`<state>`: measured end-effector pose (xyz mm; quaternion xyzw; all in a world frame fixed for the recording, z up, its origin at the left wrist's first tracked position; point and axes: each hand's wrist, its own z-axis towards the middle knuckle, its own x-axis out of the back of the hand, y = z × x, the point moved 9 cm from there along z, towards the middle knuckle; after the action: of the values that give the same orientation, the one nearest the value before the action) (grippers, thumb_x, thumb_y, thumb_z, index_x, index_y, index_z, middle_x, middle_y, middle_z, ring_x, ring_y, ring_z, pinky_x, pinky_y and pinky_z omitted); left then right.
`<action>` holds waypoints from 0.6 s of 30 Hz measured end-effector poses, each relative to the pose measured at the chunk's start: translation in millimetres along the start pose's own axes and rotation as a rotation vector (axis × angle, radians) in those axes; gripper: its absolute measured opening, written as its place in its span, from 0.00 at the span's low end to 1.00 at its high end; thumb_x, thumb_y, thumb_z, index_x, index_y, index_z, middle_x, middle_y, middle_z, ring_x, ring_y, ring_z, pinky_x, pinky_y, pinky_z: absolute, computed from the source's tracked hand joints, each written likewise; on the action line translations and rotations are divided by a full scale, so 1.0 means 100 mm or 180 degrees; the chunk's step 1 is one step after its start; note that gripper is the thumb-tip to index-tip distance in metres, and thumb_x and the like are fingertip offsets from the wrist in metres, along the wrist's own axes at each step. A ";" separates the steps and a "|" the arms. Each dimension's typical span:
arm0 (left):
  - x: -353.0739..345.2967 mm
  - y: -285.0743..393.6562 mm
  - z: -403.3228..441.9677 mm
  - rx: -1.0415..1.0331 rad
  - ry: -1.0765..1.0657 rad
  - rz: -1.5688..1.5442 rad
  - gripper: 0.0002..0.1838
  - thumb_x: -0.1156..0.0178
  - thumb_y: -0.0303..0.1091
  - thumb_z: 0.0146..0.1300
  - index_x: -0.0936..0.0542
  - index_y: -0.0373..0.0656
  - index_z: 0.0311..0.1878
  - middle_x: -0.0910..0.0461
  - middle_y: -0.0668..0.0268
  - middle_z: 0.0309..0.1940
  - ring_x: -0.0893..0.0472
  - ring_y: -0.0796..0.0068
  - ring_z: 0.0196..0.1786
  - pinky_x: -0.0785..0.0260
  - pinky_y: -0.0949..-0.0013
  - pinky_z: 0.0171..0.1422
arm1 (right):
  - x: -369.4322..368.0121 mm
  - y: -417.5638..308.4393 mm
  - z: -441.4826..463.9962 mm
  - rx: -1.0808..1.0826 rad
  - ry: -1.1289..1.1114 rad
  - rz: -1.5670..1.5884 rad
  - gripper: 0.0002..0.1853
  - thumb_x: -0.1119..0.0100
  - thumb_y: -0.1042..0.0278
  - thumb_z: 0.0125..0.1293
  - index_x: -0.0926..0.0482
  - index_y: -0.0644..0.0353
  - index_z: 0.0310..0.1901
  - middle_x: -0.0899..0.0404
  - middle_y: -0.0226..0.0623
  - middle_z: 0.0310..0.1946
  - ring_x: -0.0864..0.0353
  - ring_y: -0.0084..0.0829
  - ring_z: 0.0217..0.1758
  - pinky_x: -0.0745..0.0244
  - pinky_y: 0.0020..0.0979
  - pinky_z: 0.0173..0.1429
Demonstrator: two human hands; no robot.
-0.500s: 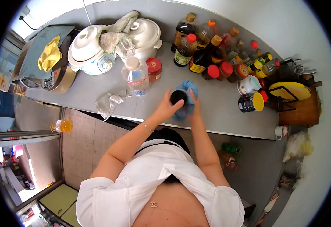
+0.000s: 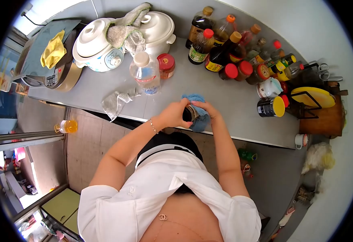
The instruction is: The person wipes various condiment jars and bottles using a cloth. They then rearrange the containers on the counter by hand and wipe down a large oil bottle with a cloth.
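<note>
My left hand, with a bracelet at the wrist, is wrapped round a small dark jar near the counter's front edge. The jar is tilted, and my fingers hide much of it. My right hand grips a blue cloth that is pressed against the jar's right side. Behind and to the left of my hands stand a clear plastic bottle with a white cap and a red-lidded jar. A crumpled grey-white cloth lies left of them.
Several sauce bottles and jars crowd the back right of the grey counter. A yellow-lidded jar stands near a wooden board. White lidded pots and a cooker are at the left. An oil bottle stands lower left.
The jar has tipped and come slightly closer to my body. My right hand has shifted with the blue cloth, now higher round the jar's right side.
</note>
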<state>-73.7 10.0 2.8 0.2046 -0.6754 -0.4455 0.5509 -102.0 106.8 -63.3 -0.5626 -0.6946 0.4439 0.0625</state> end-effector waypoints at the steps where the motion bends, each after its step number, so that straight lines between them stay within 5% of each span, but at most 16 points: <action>1: -0.02 -0.04 0.01 0.0006 -0.0179 -0.0093 0.38 0.29 0.42 0.38 0.35 0.36 0.52 0.24 0.48 0.40 0.23 0.54 0.44 0.32 0.62 0.50 | 0.01 0.03 0.03 -0.0025 -0.0046 0.0042 0.18 0.37 0.61 0.54 0.24 0.61 0.44 0.21 0.33 0.38 0.22 0.28 0.40 0.27 0.29 0.46; 3: -0.08 -0.16 0.00 0.0024 -0.0539 -0.0280 0.42 0.29 0.42 0.38 0.37 0.36 0.56 0.27 0.47 0.47 0.26 0.54 0.51 0.35 0.61 0.56 | 0.04 0.13 0.11 -0.0077 -0.0142 0.0130 0.18 0.39 0.61 0.54 0.24 0.60 0.45 0.21 0.33 0.39 0.21 0.28 0.41 0.27 0.30 0.47; 6: 0.19 -0.31 -0.07 0.0204 0.0911 -0.0201 0.54 0.27 0.44 0.35 0.46 0.35 0.64 0.38 0.45 0.59 0.38 0.48 0.63 0.44 0.59 0.66 | 0.15 0.03 0.13 0.0522 0.0083 0.0857 0.17 0.42 0.58 0.57 0.24 0.59 0.45 0.21 0.34 0.39 0.21 0.30 0.42 0.26 0.33 0.49; 7: 0.19 -0.40 -0.09 0.0091 0.1125 -0.0572 0.56 0.32 0.54 0.44 0.55 0.41 0.69 0.51 0.50 0.67 0.51 0.52 0.70 0.54 0.56 0.70 | 0.13 -0.02 0.11 0.0674 0.0104 0.1161 0.18 0.44 0.57 0.57 0.24 0.59 0.46 0.21 0.35 0.40 0.21 0.31 0.42 0.27 0.33 0.49; 10: -0.56 -0.74 -0.09 0.1442 0.0364 -0.4464 0.51 0.44 0.63 0.54 0.59 0.46 0.70 0.51 0.52 0.68 0.51 0.55 0.70 0.51 0.54 0.69 | 0.06 -0.05 0.05 0.1180 0.0163 0.1888 0.20 0.47 0.54 0.59 0.25 0.59 0.47 0.21 0.36 0.41 0.22 0.33 0.45 0.28 0.35 0.51; 11: -0.66 -0.64 -0.10 0.1623 0.0416 -0.5010 0.43 0.57 0.65 0.61 0.53 0.47 0.70 0.48 0.57 0.67 0.47 0.61 0.69 0.49 0.51 0.68 | 0.06 -0.02 0.10 0.1388 0.0173 0.1984 0.20 0.47 0.54 0.59 0.26 0.59 0.48 0.21 0.36 0.42 0.22 0.34 0.46 0.28 0.35 0.52; 14: -0.78 -0.48 0.01 0.1797 0.0387 -0.5127 0.31 0.56 0.58 0.65 0.38 0.47 0.64 0.35 0.62 0.61 0.36 0.62 0.64 0.44 0.60 0.66 | 0.02 0.03 0.13 0.1580 0.0128 0.2154 0.21 0.48 0.54 0.60 0.27 0.58 0.51 0.23 0.36 0.45 0.24 0.34 0.50 0.30 0.37 0.55; 18: -0.54 -0.96 0.01 0.1497 0.1687 -0.2478 0.17 0.55 0.39 0.66 0.29 0.43 0.54 0.25 0.54 0.50 0.26 0.56 0.53 0.34 0.60 0.55 | 0.04 0.25 0.27 0.1195 0.0135 0.2255 0.20 0.54 0.54 0.64 0.28 0.59 0.52 0.24 0.37 0.48 0.25 0.34 0.52 0.34 0.37 0.59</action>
<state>-78.6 1.7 -107.1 0.6641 -0.4687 -0.3866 0.4358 -101.4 94.1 -98.3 -0.7551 -0.3630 0.5455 0.0216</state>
